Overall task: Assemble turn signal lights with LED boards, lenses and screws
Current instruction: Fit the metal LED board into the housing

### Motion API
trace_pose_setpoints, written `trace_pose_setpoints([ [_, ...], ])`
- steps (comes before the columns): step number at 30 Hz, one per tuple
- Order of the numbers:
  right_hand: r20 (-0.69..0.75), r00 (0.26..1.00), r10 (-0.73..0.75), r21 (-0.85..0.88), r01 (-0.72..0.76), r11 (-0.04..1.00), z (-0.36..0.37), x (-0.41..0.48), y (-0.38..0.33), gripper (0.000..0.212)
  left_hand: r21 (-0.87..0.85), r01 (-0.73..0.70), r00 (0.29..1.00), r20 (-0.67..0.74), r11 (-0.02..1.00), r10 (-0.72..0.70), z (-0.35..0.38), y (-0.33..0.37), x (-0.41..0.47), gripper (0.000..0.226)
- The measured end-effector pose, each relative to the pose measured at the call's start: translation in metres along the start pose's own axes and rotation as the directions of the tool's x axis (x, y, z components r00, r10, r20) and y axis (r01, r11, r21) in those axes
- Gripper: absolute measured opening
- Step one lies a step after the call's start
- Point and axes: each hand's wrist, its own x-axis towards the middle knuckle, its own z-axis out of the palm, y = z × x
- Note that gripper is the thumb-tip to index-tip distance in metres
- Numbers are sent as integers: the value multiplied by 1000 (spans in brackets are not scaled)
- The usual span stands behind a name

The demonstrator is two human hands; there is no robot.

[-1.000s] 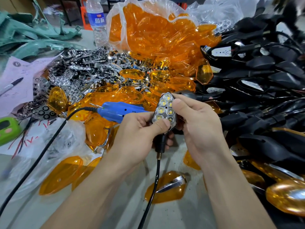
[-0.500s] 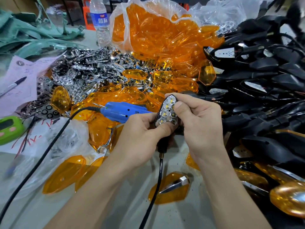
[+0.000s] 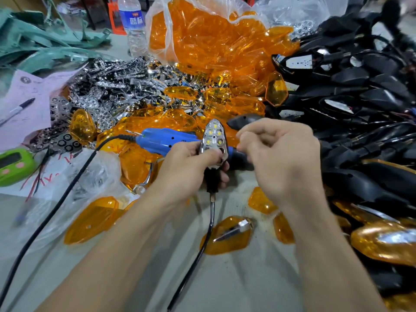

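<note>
Only the left hand point(image 3: 186, 167), fingers clamped round the turn signal point(image 3: 211, 179) at centre, steadied it, so its likely unscrewed LED board point(image 3: 213, 138) could slip while the right hand point(image 3: 279, 158) hovered just right, curled, grip unclear.

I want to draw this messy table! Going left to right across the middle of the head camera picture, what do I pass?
Green gadget → blue electric screwdriver → turn signal light → right hand → pile of black housings.
</note>
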Motion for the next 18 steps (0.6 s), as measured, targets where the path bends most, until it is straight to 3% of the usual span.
trace_pose_setpoints([
  [2,306,952,14,-224,57,973,-14,-14,-8,15,-24,20,1000,-19,1000,-21,0,1,0,16],
  [4,561,818,127,-376,115,919,-24,-29,-14,11,-47,20,999,-24,999,-21,0,3,-1,16],
  [6,682,703,201,-458,196,867,-27,-41,-17,40,-74,5,1000,-28,997,-7,-3,6,-2,15],
  [8,725,661,195,-448,236,862,-21,-50,-19,54,-76,-17,999,-50,997,13,-7,8,-2,14],
  [12,651,706,279,-525,153,837,-8,-52,-16,38,-74,-28,998,-66,997,23,-11,10,-1,10],
  [16,439,876,201,-631,141,763,1,-46,-16,32,-86,-68,997,-51,994,64,-12,13,-2,23],
  [18,472,857,207,-646,176,742,6,-46,-17,39,-57,-94,993,-72,994,90,-14,13,-2,26],
])
